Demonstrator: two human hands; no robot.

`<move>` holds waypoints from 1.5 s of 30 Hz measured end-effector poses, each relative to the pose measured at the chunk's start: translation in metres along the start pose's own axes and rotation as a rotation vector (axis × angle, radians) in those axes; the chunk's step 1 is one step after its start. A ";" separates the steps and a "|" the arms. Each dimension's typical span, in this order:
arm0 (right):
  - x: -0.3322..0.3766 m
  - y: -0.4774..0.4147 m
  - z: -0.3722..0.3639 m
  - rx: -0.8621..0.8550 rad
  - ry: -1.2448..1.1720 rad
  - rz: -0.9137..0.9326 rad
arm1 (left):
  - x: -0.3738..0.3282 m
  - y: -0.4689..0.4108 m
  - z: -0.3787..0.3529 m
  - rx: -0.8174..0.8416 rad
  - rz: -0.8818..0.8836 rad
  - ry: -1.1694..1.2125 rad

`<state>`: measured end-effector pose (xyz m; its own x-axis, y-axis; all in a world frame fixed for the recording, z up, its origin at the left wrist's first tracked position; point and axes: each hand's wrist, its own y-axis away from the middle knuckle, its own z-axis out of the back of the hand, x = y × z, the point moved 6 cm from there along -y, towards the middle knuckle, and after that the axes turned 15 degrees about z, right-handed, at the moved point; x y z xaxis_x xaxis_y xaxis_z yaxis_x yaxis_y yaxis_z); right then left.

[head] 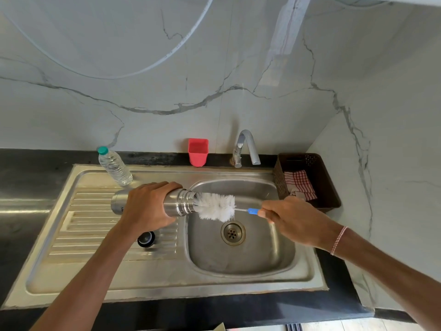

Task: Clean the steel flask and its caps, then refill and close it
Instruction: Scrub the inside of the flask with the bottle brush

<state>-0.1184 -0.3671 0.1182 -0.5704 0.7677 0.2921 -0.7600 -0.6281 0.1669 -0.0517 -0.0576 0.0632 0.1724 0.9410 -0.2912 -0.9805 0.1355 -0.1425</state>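
While left hand (149, 206) grips steel flask (177, 203) sideways over sink (241, 256), right hand (290, 217) fingers pinch bottle brush (216, 206) handle; bristles at flask mouth, just beyond left fingertips.

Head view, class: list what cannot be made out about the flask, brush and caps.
Head view:
Inside of the flask: hidden by its own wall and the brush at its mouth.
Flask lettering: mostly covered by the left hand.
Brush handle: mostly wrapped in the right hand.
Second cap: only one cap shows, on the drainboard.
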 end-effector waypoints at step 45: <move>-0.008 0.016 0.030 -0.143 0.297 0.107 | 0.009 0.001 -0.018 0.106 0.046 -0.080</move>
<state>-0.1169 -0.3875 0.1473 -0.6988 0.7153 0.0100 -0.7152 -0.6988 0.0105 -0.0490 -0.0551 0.0432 0.1228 0.9682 -0.2179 -0.9924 0.1195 -0.0284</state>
